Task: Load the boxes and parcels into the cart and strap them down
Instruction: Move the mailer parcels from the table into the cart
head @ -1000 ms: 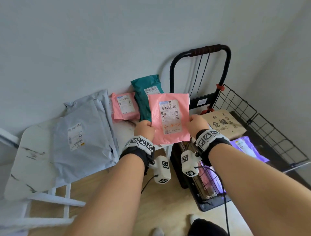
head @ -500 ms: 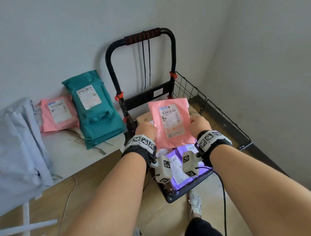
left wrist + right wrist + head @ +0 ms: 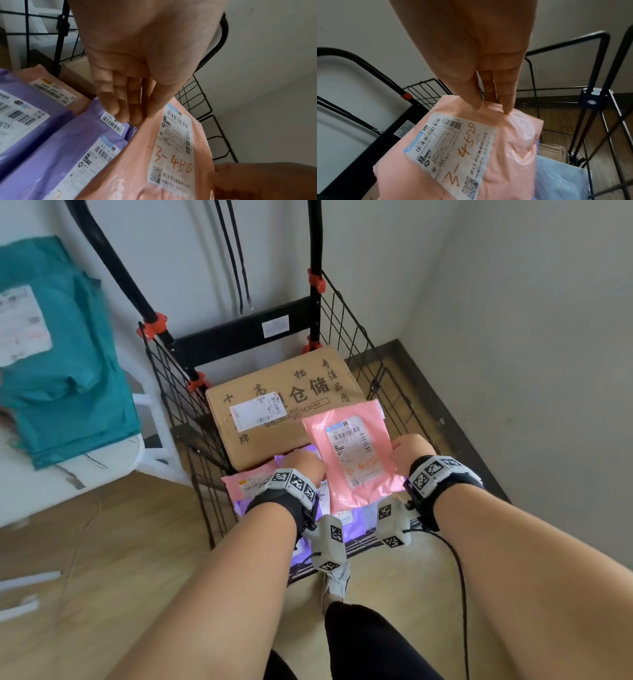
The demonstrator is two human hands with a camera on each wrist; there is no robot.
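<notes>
A pink parcel point(image 3: 352, 453) with a white label and orange handwriting is held low inside the black wire cart point(image 3: 359, 344), tilted over the purple parcels point(image 3: 356, 527) and against the front of the cardboard box point(image 3: 284, 378). My left hand point(image 3: 303, 465) pinches its left edge; in the left wrist view the left hand point(image 3: 142, 119) has its fingertips at the parcel point(image 3: 171, 155). My right hand point(image 3: 407, 446) pinches the right edge, thumb on top of the parcel point(image 3: 505, 155) in the right wrist view, where the right hand point(image 3: 493, 106) grips it. Another pink parcel point(image 3: 239, 484) lies at the cart's left.
Two black straps point(image 3: 236, 268) hang from the cart handle against the wall. A teal parcel point(image 3: 68, 364) lies on the white table point(image 3: 68, 470) at the left. Grey walls close in the corner behind and to the right. My shoe point(image 3: 335, 583) stands at the cart's front.
Both hands have carried the pink parcel from in front of the table rightward and down into the cart. The view has swung from the table to the cart.
</notes>
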